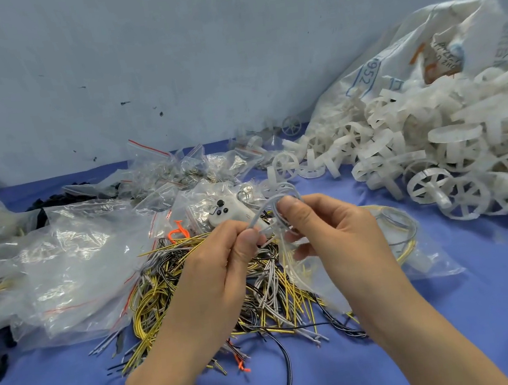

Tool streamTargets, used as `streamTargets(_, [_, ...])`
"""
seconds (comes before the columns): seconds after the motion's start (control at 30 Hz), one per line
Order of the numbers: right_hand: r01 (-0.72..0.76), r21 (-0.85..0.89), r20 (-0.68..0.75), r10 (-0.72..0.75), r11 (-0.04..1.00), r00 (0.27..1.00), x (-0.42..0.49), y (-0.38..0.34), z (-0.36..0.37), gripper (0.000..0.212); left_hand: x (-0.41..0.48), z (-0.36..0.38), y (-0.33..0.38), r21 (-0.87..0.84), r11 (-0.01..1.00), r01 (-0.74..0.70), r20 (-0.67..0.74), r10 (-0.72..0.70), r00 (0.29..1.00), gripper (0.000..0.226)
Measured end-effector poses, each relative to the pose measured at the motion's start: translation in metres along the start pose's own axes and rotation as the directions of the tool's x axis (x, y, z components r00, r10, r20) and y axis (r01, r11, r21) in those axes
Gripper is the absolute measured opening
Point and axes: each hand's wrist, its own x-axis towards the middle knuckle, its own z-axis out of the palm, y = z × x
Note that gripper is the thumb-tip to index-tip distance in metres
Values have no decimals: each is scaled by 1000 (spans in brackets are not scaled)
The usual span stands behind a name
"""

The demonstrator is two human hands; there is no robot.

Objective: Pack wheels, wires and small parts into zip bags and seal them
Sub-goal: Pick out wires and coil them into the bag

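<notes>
My left hand (222,257) and my right hand (324,228) meet above a heap of yellow, black and grey wires (201,298) on the blue table. Both pinch a looped bundle of grey wires (275,204) held up between them. A clear zip bag (303,269) hangs below the bundle, between my hands; which hand holds it I cannot tell. A second clear bag (413,249) with yellow wire and a white part lies just right of my right hand. White spoked wheels (427,152) are piled at the right.
A large white sack (396,56) spills the wheels at the far right. Filled small zip bags (167,174) lie at the back centre, with a white part with black buttons (226,213). Large clear bags (73,265) cover the left. The wall stands close behind.
</notes>
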Motion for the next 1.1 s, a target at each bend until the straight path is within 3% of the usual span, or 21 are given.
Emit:
streamTargets(0.13, [-120, 180, 93, 105, 976, 990, 0, -1, 0, 25, -1, -3, 0, -213, 974, 81, 110, -58, 992, 29])
streamTargets(0.33, [-262, 392, 362, 114, 882, 925, 2, -5, -3, 12, 2, -9, -3, -580, 762, 286, 251, -167, 953, 33])
streamTargets(0.53, [-269, 540, 388, 48, 798, 920, -2, -2, 0, 24, 6, -6, -1, -725, 574, 380, 372, -137, 918, 36])
streamTargets(0.97, [-378, 596, 460, 85, 708, 884, -2, -1, -1, 16, 5, -1, 0, -664, 631, 401, 395, -159, 905, 30])
streamTargets(1.1, [-454, 761, 455, 117, 464, 883, 0, 4, -1, 32, 4, 6, 3, -646, 648, 404, 407, -155, 900, 32])
